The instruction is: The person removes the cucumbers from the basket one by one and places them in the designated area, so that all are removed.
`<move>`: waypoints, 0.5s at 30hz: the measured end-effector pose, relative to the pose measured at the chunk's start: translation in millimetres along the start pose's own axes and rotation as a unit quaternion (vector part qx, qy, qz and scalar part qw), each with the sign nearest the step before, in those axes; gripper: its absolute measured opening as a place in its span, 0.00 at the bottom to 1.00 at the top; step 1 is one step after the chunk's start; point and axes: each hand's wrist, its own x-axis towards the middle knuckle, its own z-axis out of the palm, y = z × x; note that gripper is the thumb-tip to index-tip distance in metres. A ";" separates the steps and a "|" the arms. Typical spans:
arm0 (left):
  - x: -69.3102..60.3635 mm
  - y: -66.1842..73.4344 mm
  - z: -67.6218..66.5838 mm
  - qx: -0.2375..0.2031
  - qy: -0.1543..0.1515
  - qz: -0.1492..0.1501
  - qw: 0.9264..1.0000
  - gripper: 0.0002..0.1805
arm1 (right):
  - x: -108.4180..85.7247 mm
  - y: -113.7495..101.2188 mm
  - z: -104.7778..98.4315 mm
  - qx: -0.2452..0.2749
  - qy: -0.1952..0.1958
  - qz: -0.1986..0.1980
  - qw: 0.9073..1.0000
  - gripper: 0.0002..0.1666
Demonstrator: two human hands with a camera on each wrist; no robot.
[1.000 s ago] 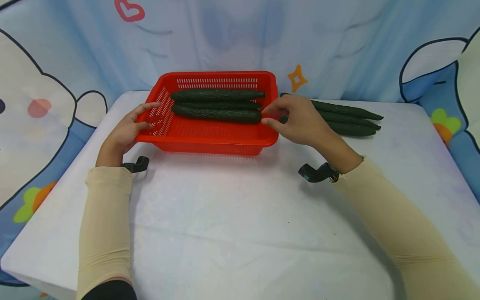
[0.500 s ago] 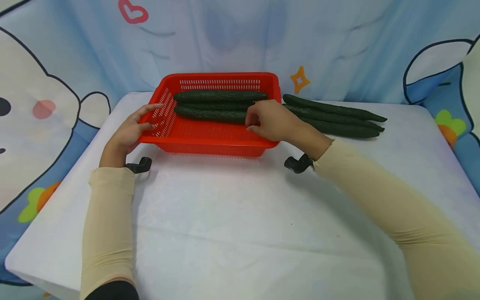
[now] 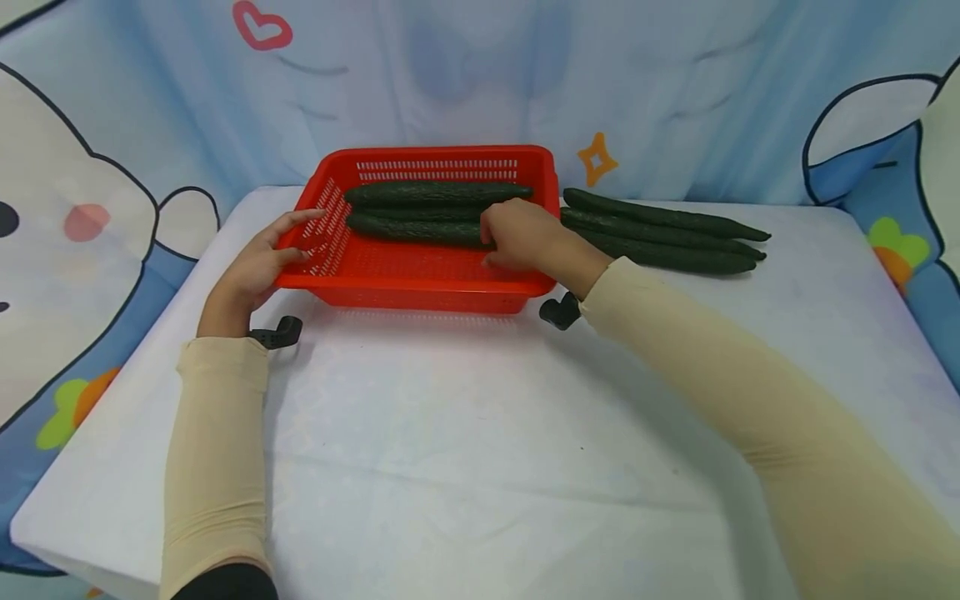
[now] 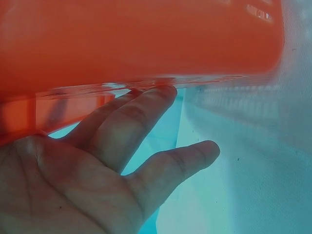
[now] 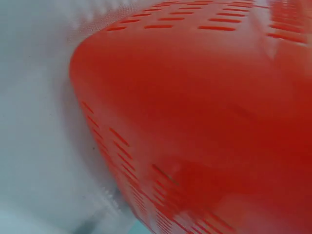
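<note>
Red plastic basket point(image 3: 420, 297) stays on the bench point(image 3: 420, 433), three cucumbers point(image 3: 416, 213) inside. Since a second ago the right hand point(image 3: 528, 240) has moved left over their ends, fingers bent, grip unclear; the left hand point(image 3: 253, 268), fingers extended, still touches the basket's left end.

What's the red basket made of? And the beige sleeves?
The red basket looks like shiny moulded plastic: light glints off its smooth, slotted walls. The beige sleeves seem to be matte cloth, maybe stretchy, because they wrinkle and don't shine.
</note>
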 end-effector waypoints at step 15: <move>-2.9 1.3 0.2 0.002 -0.002 0.002 1.000 0.33 | 4.9 -7.8 13.1 -0.200 -0.093 0.025 0.975 0.46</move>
